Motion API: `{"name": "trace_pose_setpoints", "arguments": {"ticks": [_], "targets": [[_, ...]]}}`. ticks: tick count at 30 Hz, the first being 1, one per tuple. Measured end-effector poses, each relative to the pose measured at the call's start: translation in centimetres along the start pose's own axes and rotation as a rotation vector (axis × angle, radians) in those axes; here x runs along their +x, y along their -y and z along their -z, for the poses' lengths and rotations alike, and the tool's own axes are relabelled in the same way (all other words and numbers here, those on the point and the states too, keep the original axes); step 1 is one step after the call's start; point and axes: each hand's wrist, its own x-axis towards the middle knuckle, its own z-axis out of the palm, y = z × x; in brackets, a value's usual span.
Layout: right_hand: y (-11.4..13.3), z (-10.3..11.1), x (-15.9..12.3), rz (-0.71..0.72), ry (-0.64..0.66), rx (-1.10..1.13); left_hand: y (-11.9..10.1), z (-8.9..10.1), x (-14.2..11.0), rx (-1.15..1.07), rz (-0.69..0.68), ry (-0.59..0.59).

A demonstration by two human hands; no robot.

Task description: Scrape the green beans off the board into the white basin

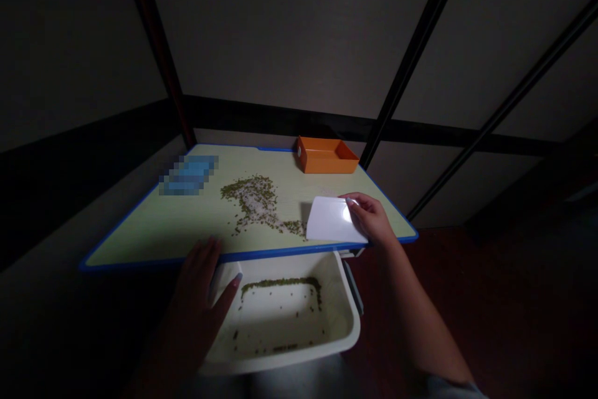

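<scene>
My right hand (372, 218) pinches a white flat scraper card (332, 220) that stands on the pale green table (154, 225) near its front right edge. Small green beans (255, 200) lie scattered on the table to the card's left, some touching its lower edge. My left hand (200, 290) grips the left rim of a white plastic tub (346, 318) held below the table's blue front edge, thumb inside the rim. Some beans lie in the tub along its far wall and on its floor.
An orange open box (327, 155) stands at the table's far right corner. A blue blurred object (189, 175) lies at the far left. Dark diagonal poles and a pale wall rise behind the table. Dark floor lies to the right.
</scene>
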Motion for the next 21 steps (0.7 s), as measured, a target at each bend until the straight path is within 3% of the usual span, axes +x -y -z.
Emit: {"name": "trace_pose_setpoints", "arguments": {"ticks": [21], "targets": [[0.51,0.05,-0.22,0.021,0.002,-0.050,0.43,-0.31,-0.15,-0.005,-0.023,-0.018]]}}
